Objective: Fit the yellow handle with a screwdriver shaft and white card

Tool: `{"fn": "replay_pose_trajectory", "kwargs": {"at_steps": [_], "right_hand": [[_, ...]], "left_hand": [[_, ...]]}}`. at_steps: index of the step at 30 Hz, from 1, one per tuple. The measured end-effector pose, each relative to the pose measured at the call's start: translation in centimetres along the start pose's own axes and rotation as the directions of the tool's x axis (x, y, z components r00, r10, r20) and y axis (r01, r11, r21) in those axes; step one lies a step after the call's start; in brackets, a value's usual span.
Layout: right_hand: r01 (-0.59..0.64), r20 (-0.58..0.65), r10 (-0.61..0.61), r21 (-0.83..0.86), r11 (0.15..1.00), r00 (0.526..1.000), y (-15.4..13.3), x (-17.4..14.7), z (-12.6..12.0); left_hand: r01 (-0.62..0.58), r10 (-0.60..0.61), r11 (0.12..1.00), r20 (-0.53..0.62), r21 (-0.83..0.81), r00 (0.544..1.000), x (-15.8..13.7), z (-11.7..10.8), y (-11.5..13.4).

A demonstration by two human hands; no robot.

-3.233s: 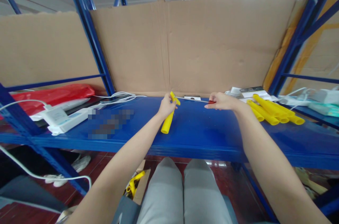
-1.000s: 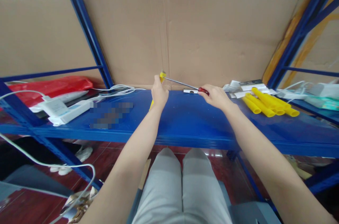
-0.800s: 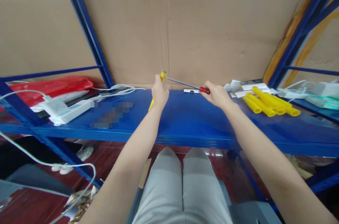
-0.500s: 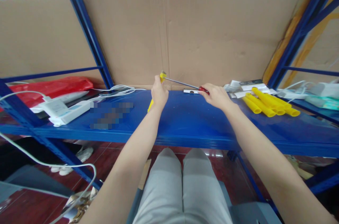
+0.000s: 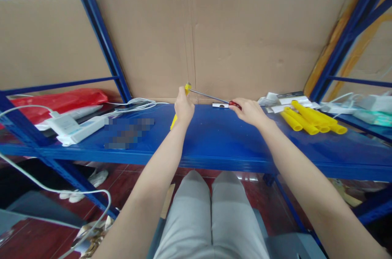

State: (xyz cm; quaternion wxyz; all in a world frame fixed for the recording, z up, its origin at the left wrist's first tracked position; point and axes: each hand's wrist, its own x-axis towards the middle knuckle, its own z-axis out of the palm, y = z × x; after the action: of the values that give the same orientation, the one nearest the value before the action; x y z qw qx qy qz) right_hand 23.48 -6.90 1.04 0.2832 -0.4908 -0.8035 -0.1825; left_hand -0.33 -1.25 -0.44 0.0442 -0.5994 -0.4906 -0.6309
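My left hand [image 5: 184, 108] is wrapped round a long yellow piece [image 5: 173, 122], held upright and tilted, with its yellow head [image 5: 188, 86] showing above the fist. What kind of tool or part it is I cannot make out. My right hand [image 5: 248, 111] grips the dark red handle of a screwdriver [image 5: 211, 97]. The long metal shaft points left, and its tip meets the yellow head just above my left hand. Behind the screwdriver handle a small white strip [image 5: 218, 105] lies on the blue shelf [image 5: 226, 140].
Several yellow tubes [image 5: 309, 118] lie to the right, beside white packets [image 5: 277, 103]. On the left are a white power strip [image 5: 82, 130], coiled white cable [image 5: 141, 104], a red bag [image 5: 70, 101] and a blurred patch. A cardboard sheet [image 5: 245, 38] stands behind, between blue posts.
My right hand and the screwdriver have shifted very slightly left. My left hand stays almost in place, still round the yellow piece.
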Motion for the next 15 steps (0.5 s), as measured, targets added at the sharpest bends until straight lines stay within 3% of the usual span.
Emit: {"fn": "replay_pose_trajectory", "kwargs": {"at_steps": [8, 15], "right_hand": [[-0.002, -0.076, 0.001, -0.013, 1.000, 0.997, 0.51, -0.07, 0.19], [0.009, -0.037, -0.009, 0.017, 1.000, 0.999, 0.25, -0.03, 0.14]], "left_hand": [[-0.006, 0.005, 0.999, 0.006, 0.047, 1.000, -0.18, -0.15, 0.32], [-0.005, 0.005, 1.000, -0.002, 0.025, 1.000, -0.22, -0.20, 0.37]]}}
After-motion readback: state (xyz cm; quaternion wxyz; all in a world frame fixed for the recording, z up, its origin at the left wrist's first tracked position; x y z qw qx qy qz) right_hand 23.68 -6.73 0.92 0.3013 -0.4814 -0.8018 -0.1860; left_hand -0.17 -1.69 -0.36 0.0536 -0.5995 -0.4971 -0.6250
